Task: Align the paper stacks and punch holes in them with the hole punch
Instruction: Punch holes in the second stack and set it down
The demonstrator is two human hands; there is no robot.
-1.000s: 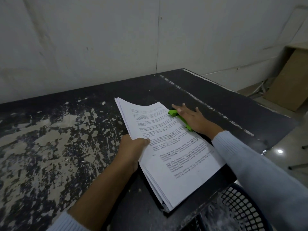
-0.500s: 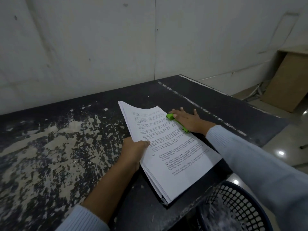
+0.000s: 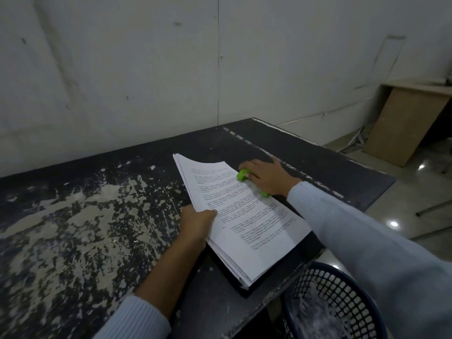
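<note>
The paper stack [image 3: 247,216] lies on the bench [image 3: 73,216] between the two hands, which are well apart and each doing its own job. The left hand [image 3: 195,225] grips the stack's left long edge about halfway along, thumb on the top sheet and fingers tucked out of sight beneath. I judge it is there to stop the sheets sliding or fanning while the other side is punched. The right hand [image 3: 267,178] lies flat over the green hole punch [image 3: 242,175], palm and fairly straight fingers bearing down on it rather than wrapping it (only the punch's two ends peek out from under the hand). That reads as a press in progress, though whether the holes are cut cannot be told.

The stack's long axis runs from the near end, below the right forearm, away and slightly leftward to the far end beyond both hands. There the top sheets curl up a little, and the near corner shows the layers slightly stepped, so alignment looks imperfect. The punch sits on the stack's right long edge, its own long axis parallel to that edge. A mesh basket [image 3: 342,307] stands below the right arm.
</note>
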